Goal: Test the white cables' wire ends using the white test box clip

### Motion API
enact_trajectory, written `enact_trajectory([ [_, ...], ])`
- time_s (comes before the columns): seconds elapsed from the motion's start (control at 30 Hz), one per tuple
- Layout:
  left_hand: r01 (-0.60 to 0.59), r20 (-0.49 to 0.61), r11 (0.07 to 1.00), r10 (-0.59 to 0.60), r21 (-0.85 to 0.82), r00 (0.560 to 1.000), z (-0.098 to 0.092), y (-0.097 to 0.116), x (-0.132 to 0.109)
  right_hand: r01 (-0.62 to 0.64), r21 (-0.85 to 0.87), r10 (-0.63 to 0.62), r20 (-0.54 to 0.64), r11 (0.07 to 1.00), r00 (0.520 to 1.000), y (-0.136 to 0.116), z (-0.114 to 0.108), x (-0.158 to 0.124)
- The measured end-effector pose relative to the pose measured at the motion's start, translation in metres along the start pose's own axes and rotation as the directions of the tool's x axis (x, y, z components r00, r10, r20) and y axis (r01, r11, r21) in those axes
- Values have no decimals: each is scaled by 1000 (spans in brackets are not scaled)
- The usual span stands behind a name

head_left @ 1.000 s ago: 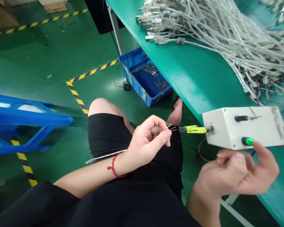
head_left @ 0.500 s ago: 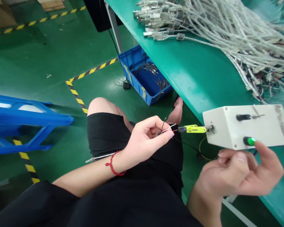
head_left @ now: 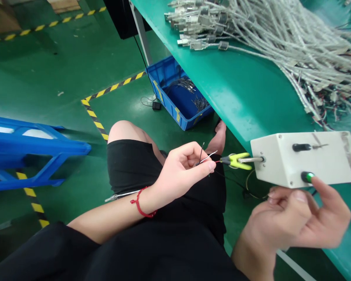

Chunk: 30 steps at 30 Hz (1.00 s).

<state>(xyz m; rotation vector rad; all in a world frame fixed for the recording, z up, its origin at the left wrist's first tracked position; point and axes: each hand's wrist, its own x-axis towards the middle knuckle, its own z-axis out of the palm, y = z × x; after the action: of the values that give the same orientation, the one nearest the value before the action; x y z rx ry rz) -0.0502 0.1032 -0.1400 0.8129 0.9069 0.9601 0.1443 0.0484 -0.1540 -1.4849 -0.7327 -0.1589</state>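
My left hand (head_left: pixel 187 168) is closed in a pinch on the stripped end of a cable, whose thin black and white wires (head_left: pixel 208 157) stick up between the fingertips. A red wire (head_left: pixel 218 161) runs from there into the dark jaws of a yellow clip (head_left: pixel 240 160). The clip sits on a metal shaft coming out of a white box (head_left: pixel 318 158). My right hand (head_left: pixel 298 218) is below the box, one finger touching its green button (head_left: pixel 309 177). The other fingers are curled loosely, and I see nothing held in them.
A large bundle of clear USB cables (head_left: pixel 260 43) lies on the green table (head_left: pixel 222 86). On the floor beneath its edge is a blue bin (head_left: pixel 175 111) with some cables inside. A blue plastic stool (head_left: pixel 38 152) stands at the left. A black switch (head_left: pixel 302 147) projects from the box.
The yellow clip has turned on its shaft, so its two arms now show spread apart. My right finger covers more of the green button. My left hand has hardly moved.
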Motion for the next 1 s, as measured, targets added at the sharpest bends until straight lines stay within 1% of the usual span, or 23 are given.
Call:
enact_trajectory([
  [0.13, -19, -3, 1000, 19, -22, 1000, 0, -2, 0, 1, 9, -1, -2, 1000, 1000, 7, 0, 2],
  [0.27, -34, -3, 997, 34, -64, 999, -2, -3, 0, 164, 101, -155, -93, 981, 984, 13, -5, -5],
  [0.3, -33, 1, 997, 33, -69, 999, -2, -3, 0, 169, 121, -158, -94, 978, 983, 10, -7, -10],
  [0.33, -29, 3, 997, 30, -71, 1000, -2, -3, 0, 124, 138, -117, -59, 983, 991, 6, -8, -15],
  [0.37, -24, 4, 997, 24, -71, 1000, -2, -3, -1, 21, 142, -25, 24, 990, 999, 1, -8, -21],
  [0.4, -16, 6, 997, 17, -71, 1000, -2, -2, -1, -120, 133, 100, 152, 984, 983, -5, -7, -27],
  [0.43, -8, 8, 997, 9, -72, 1000, -1, -2, -1, -277, 113, 234, 295, 954, 926, -10, -6, -32],
  [0.47, -3, 8, 997, 4, -72, 1000, -1, -2, -1, -426, 96, 350, 426, 900, 834, -15, -3, -35],
  [0.5, 1, 8, 997, 0, -72, 1000, 0, -2, -1, -556, 85, 434, 533, 827, 726, -18, 0, -38],
  [0.53, 2, 7, 997, -1, -71, 1000, 0, -2, -1, -662, 85, 485, 612, 744, 624, -19, 4, -39],
  [0.57, 2, 8, 998, -2, -69, 1000, 0, -2, -1, -742, 94, 514, 664, 663, 543, -19, 8, -38],
  [0.6, 1, 9, 998, -1, -71, 1000, 0, -3, 0, -799, 105, 530, 696, 593, 485, -18, 13, -37],
  [0.63, 3, 12, 997, -2, -76, 1000, 0, -3, 0, -833, 118, 540, 710, 541, 452, -17, 17, -36],
  [0.67, 5, 18, 997, -4, -82, 1000, 0, -3, 1, -850, 133, 545, 715, 510, 438, -16, 20, -34],
  [0.7, 11, 23, 996, -9, -89, 1000, 0, -4, 1, -854, 152, 546, 710, 498, 445, -15, 23, -33],
  [0.8, 23, 30, 995, -20, -95, 999, -1, -4, 3, -831, 208, 539, 675, 516, 504, -16, 28, -33],
  [0.87, 28, 36, 995, -24, -93, 999, -1, -4, 4, -821, 238, 529, 665, 519, 527, -19, 29, -36],
  [1.0, 37, 55, 995, -32, -95, 998, 0, -5, 6, -821, 269, 512, 673, 503, 534, -22, 29, -39],
])
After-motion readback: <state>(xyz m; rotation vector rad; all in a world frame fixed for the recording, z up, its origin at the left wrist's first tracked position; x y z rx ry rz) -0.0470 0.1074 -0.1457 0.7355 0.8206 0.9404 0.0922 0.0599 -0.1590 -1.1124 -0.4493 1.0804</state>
